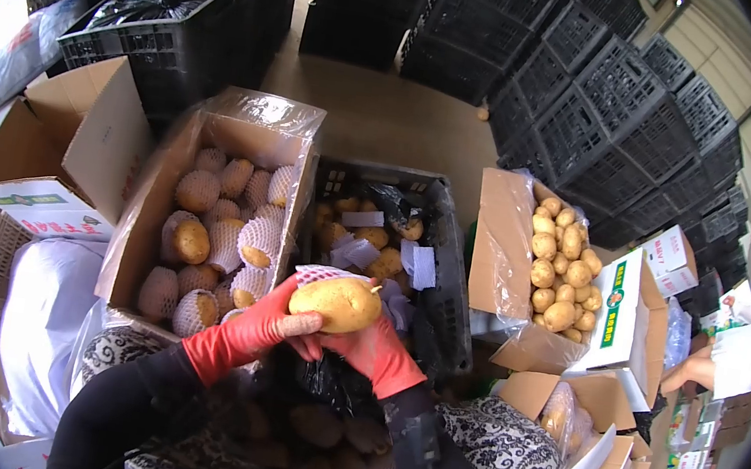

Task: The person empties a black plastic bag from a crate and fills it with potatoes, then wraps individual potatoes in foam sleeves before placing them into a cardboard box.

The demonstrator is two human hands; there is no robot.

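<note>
A large yellow potato [339, 306] is held up in front of me, with a pink-and-white foam net sleeve [317, 272] over part of its far left side. My left hand [259, 328], in a red glove, is closed around the potato's left end, thumb across the front. My right hand [376, 356], also red-gloved, is closed at its lower right; the potato hides some of its fingers. Just beyond is a black plastic crate [452, 316] holding potatoes and loose flattened foam sleeves [356, 253]. To the left, a plastic-lined cardboard box [137, 227] contains several potatoes in foam nets [198, 190].
At right, a cardboard box [500, 241] is filled with bare potatoes [561, 264]. Smaller open boxes [612, 418] stand nearer me. Stacked black crates [601, 103] line the back. A white sack [51, 325] and an open carton [110, 128] are on the left. Another person's arm [691, 371] shows at far right.
</note>
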